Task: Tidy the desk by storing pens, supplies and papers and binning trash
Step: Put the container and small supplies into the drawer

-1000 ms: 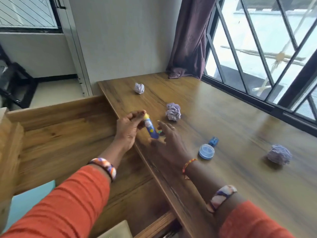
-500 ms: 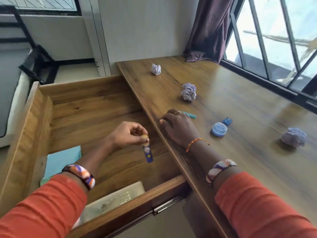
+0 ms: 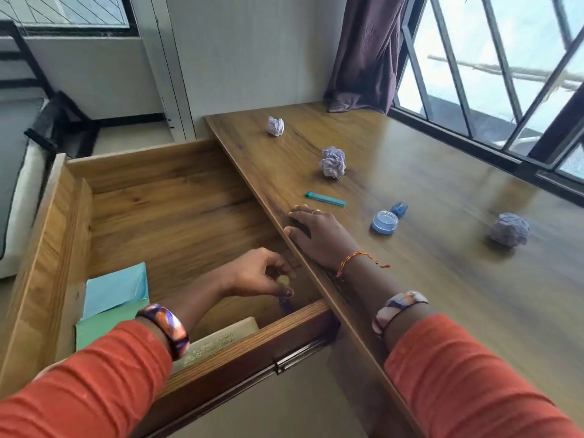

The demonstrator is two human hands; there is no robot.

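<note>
Lower now than half a second ago, the left hand [image 3: 262, 276] has carried the glue stick [image 3: 284, 292] down toward the near right corner of the open drawer [image 3: 72, 197], at lower centre of the frame. Its fingers are pinched on the yellow cap, so the blue tube hangs upright, probably so it can be set down rather than dropped. Left of it, blue and green papers [image 3: 113, 298] and a pale box [image 3: 221, 339] already lie stored. Right of centre, the right hand [image 3: 316, 235] rests flat and empty on the desk [image 3: 442, 295] edge, likely for balance. Further right a teal pen cap [image 3: 325, 199], round blue tub [image 3: 384, 221], sharpener [image 3: 399, 208] and three crumpled paper balls [image 3: 332, 162] still await sorting.
</note>
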